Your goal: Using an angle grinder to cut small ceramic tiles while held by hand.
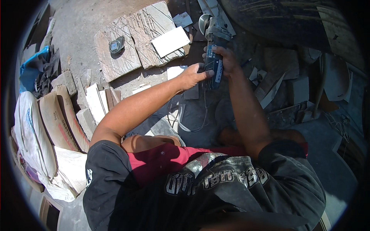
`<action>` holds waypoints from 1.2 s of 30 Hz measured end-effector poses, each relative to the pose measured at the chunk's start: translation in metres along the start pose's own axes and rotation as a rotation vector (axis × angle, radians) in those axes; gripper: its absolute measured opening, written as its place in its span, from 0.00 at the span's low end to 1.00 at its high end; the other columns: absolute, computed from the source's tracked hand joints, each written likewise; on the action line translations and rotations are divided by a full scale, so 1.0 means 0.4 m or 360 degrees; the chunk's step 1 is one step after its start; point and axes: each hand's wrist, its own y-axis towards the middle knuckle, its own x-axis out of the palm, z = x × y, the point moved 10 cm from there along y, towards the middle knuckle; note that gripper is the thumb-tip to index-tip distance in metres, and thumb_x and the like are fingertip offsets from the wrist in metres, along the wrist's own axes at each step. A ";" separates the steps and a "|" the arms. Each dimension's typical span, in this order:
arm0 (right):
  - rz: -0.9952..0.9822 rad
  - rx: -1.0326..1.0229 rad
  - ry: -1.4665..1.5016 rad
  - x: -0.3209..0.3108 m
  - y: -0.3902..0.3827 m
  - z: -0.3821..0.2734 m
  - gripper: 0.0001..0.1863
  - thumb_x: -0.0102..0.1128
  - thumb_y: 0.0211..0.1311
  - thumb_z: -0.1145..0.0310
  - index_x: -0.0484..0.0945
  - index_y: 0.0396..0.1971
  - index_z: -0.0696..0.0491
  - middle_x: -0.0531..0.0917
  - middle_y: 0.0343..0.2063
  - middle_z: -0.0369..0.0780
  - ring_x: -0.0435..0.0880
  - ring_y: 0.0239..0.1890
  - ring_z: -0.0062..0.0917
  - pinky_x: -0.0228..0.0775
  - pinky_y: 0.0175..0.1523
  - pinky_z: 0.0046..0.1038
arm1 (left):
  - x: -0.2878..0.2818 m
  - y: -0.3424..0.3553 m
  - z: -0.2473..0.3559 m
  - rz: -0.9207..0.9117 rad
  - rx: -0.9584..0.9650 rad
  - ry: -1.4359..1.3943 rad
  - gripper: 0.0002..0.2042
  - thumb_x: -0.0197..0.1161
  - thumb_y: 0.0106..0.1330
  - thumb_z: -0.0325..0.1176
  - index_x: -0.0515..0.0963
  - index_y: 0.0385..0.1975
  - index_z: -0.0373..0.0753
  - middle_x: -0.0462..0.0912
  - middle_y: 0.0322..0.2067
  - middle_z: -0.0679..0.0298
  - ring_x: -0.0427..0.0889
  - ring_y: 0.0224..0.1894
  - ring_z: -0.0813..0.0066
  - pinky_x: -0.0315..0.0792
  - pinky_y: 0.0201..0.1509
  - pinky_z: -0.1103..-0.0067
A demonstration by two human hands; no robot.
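Note:
An angle grinder with a dark blue body is raised in front of me, its round disc pointing away to the upper left. My right hand wraps round the body from the right, thumb across the top. From the left, my left hand grips the rear of the body, with the thumb on top and the other fingers partly hidden. A thin cord hangs from the rear end toward the ground. Left of the grinder, a white tile lies on a scored stone slab.
A tape measure rests on a second scored slab. Filled sacks and a blue sheet lie at the left. Tile offcuts are scattered at the right, below a large dark curved object.

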 end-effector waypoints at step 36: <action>0.0534 -0.0324 -0.0465 -0.007 -0.011 -0.035 0.16 0.79 0.49 0.64 0.80 0.34 0.52 0.82 0.24 0.34 0.81 0.23 0.21 0.75 0.29 0.28 | -0.001 -0.030 -0.002 0.1188 -0.0162 0.0786 0.32 0.78 0.45 0.45 0.71 0.44 0.31 0.84 0.35 0.50 0.87 0.34 0.63 0.79 0.36 0.71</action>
